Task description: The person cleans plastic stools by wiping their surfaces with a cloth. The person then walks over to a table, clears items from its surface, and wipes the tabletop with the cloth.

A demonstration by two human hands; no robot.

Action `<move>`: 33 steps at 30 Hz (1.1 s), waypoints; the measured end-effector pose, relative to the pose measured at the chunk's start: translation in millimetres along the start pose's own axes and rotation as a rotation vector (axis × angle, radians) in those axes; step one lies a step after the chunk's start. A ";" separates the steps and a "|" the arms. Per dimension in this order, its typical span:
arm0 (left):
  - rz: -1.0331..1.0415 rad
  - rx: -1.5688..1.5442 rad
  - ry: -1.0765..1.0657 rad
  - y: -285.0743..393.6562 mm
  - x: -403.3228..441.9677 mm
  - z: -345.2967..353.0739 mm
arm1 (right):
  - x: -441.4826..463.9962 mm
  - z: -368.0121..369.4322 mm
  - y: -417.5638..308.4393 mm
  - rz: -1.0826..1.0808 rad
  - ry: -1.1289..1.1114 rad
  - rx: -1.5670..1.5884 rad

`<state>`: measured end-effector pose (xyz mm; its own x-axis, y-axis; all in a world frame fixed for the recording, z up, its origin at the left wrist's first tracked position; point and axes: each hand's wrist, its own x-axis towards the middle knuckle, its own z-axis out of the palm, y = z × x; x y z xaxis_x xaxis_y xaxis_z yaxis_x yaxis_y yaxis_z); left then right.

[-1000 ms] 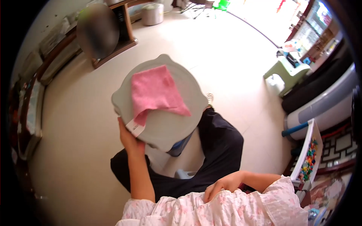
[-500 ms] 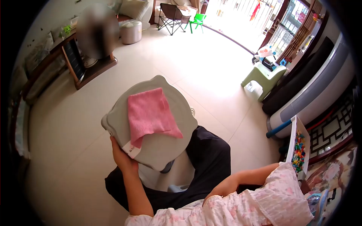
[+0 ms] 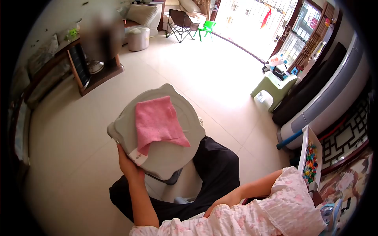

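Note:
A round grey plastic lid [image 3: 173, 157] with rounded tabs on its rim is tilted in front of my knees. My left hand [image 3: 130, 165] grips its lower left edge, with the fingers partly hidden underneath. A folded pink cloth [image 3: 159, 124] lies on top, and a white label [image 3: 138, 156] shows beside its lower corner. Some dark grey part [image 3: 173, 179] is visible below the lid; what it belongs to is hidden. My right hand [image 3: 220, 202] rests low at my lap against the patterned shirt, its fingers hidden from view.
At right stands a white tray [image 3: 302, 157] of colourful small pieces. Beyond it are a tall grey-white appliance [image 3: 315, 106] and a green plastic stool [image 3: 271, 88]. A wooden cabinet [image 3: 98, 82], a round pouf [image 3: 138, 41] and a folding chair [image 3: 181, 21] stand farther off.
The view has shifted slightly, so the room sits a little lower. My right hand has moved a little left across my lap. The cloth stays on the lid, still held by my left hand.

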<state>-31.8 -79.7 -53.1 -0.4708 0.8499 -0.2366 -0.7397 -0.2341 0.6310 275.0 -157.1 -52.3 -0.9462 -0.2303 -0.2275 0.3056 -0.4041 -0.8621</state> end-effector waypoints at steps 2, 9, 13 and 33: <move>0.004 0.002 0.001 -0.4 0.4 -0.8 | 1.1 0.8 0.7 -0.011 -0.014 0.038; 0.004 -0.022 -0.035 -1.9 0.4 -1.3 | 0.0 -29.6 -12.0 0.098 0.490 -0.346; 0.016 -0.016 -0.047 -0.4 0.3 2.0 | 7.4 -28.1 -15.9 0.111 0.302 -0.277; 0.063 0.095 -0.020 -3.7 -10.6 3.5 | 120.0 -124.2 -204.0 -0.532 0.951 -1.755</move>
<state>-22.4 -86.2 -50.4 -0.5048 0.8443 -0.1801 -0.6594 -0.2424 0.7117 85.9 7.6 40.0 -0.8122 0.2619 0.5212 0.1835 0.9629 -0.1980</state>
